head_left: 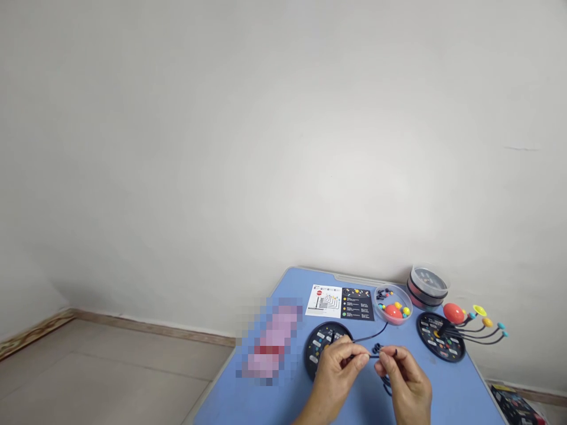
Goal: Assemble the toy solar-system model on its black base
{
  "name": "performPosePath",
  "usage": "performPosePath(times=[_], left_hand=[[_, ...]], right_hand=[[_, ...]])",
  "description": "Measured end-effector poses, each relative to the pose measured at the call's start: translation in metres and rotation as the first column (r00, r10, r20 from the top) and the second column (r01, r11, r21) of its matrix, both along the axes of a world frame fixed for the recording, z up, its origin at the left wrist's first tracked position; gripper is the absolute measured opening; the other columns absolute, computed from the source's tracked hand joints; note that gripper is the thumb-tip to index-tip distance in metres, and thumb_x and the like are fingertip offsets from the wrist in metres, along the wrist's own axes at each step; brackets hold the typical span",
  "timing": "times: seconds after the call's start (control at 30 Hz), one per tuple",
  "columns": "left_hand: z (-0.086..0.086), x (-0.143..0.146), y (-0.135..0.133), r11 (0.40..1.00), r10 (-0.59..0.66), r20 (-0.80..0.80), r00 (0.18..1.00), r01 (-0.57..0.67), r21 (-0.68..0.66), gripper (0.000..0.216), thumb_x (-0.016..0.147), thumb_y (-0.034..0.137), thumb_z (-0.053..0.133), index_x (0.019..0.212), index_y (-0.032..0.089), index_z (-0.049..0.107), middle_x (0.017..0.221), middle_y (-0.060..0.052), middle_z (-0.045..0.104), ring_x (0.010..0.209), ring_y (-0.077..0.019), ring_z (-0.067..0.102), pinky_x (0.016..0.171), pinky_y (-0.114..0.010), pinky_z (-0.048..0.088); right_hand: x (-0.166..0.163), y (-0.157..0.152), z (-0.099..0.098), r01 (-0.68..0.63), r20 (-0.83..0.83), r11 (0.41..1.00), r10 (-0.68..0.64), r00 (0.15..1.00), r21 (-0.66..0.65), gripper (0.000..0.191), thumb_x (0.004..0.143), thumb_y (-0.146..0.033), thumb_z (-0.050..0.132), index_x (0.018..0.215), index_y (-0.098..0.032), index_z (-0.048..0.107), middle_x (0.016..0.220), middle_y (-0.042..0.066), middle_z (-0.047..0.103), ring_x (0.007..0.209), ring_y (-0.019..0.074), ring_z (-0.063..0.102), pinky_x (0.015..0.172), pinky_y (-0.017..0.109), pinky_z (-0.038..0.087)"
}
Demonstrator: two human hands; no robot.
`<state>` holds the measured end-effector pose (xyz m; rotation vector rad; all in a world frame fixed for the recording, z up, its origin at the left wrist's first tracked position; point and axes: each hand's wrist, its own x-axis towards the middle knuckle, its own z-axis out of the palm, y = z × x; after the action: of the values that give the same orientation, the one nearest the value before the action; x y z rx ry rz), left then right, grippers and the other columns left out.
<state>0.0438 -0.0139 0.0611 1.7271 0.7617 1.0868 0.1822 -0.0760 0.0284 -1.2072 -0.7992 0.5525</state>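
Note:
My left hand [339, 369] and my right hand [405, 381] meet low over the blue table [283, 295], both pinched on a thin black wire arm [370, 337] that curves up towards a clear bowl. The fingers of each hand are closed round small black ring ends of the arm. Just under my left hand lies a round black base disc [315, 345] with small coloured labels. More black pieces lie beneath my right hand, partly hidden.
A clear bowl [393, 304] holds coloured balls. An instruction sheet [341, 302] lies behind the disc. An assembled model [447, 336] with a red ball and coloured balls on arms stands at the right. Stacked round containers [427, 286] sit at the back. A blurred pink patch lies at the left.

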Motion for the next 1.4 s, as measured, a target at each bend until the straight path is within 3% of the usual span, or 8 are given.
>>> performPosePath(times=[0.13,0.23,0.3,0.5,0.83,1.0,1.2,1.4], left_hand=[[-0.001,-0.002,0.004,0.999,0.002,-0.024,1.0,-0.004,-0.052,0.017,0.075,0.027,0.066,0.081,0.02,0.08,0.066,0.0,0.054,0.06,-0.0155,0.05,0.057,-0.025,0.039],[0.002,-0.008,0.005,0.994,0.03,-0.019,0.999,-0.032,-0.107,0.05,0.063,0.016,0.07,0.113,0.023,0.073,0.08,-0.001,0.062,0.065,-0.0155,0.054,0.056,-0.023,0.044],[0.003,-0.014,0.005,0.99,0.092,-0.012,0.996,-0.092,-0.109,0.058,0.063,0.014,0.07,0.12,0.024,0.068,0.088,-0.002,0.064,0.066,-0.0155,0.055,0.053,-0.022,0.046],[-0.001,-0.031,0.008,0.98,0.198,0.049,0.979,-0.199,0.014,0.021,0.081,0.032,0.062,0.094,0.022,0.076,0.089,-0.006,0.071,0.075,-0.0194,0.066,0.059,-0.023,0.055],[-0.002,-0.043,0.036,0.957,0.273,0.066,0.96,-0.278,0.083,0.018,0.08,0.036,0.066,0.085,0.024,0.078,0.09,-0.006,0.076,0.085,-0.0237,0.07,0.068,-0.028,0.058],[-0.006,-0.037,0.037,0.972,0.232,0.029,0.972,-0.231,-0.05,0.021,0.078,0.036,0.065,0.087,0.023,0.078,0.091,-0.005,0.078,0.079,-0.0225,0.072,0.074,-0.031,0.059],[-0.014,-0.03,0.036,0.973,0.219,0.023,0.975,-0.217,-0.083,0.022,0.077,0.037,0.064,0.088,0.022,0.077,0.088,-0.004,0.079,0.077,-0.0223,0.073,0.071,-0.029,0.06],[-0.017,-0.031,0.038,0.971,0.233,0.044,0.972,-0.23,-0.063,0.022,0.076,0.036,0.065,0.088,0.023,0.078,0.088,-0.004,0.08,0.081,-0.023,0.074,0.075,-0.029,0.06]], right_hand=[[0.001,0.005,0.003,-0.032,-0.089,0.998,0.028,0.996,-0.051,0.032,0.067,-0.047,0.08,0.075,-0.017,0.073,0.066,0.002,0.068,0.058,0.0175,0.066,0.059,0.028,0.057],[-0.001,0.008,0.015,0.002,-0.167,0.999,-0.01,0.986,-0.05,0.037,0.062,-0.05,0.083,0.074,-0.017,0.072,0.065,0.001,0.067,0.057,0.0171,0.064,0.058,0.028,0.056],[-0.003,0.009,0.021,0.03,-0.193,0.998,-0.04,0.98,-0.057,0.04,0.059,-0.051,0.084,0.073,-0.017,0.071,0.062,0.001,0.067,0.056,0.0165,0.063,0.056,0.027,0.055],[-0.005,0.014,0.022,0.028,-0.253,0.996,-0.047,0.966,-0.079,0.042,0.057,-0.052,0.085,0.075,-0.017,0.071,0.062,-0.002,0.066,0.057,0.0137,0.062,0.057,0.024,0.052],[-0.013,0.036,0.033,-0.145,-0.368,0.986,0.107,0.924,-0.078,0.05,0.054,-0.047,0.088,0.093,-0.018,0.075,0.084,0.002,0.074,0.074,0.0177,0.068,0.07,0.029,0.057],[-0.008,0.037,0.024,-0.09,-0.343,0.994,0.062,0.937,-0.068,0.046,0.057,-0.046,0.088,0.092,-0.018,0.074,0.09,0.001,0.073,0.068,0.0149,0.067,0.065,0.027,0.057],[-0.002,0.033,0.017,-0.106,-0.351,0.992,0.078,0.933,-0.062,0.055,0.059,-0.049,0.086,0.102,-0.018,0.07,0.092,0.005,0.076,0.074,0.0184,0.07,0.07,0.03,0.058],[-0.005,0.032,0.02,-0.12,-0.352,0.989,0.085,0.932,-0.081,0.052,0.057,-0.051,0.087,0.094,-0.018,0.072,0.088,0.003,0.076,0.073,0.0163,0.069,0.07,0.027,0.057]])
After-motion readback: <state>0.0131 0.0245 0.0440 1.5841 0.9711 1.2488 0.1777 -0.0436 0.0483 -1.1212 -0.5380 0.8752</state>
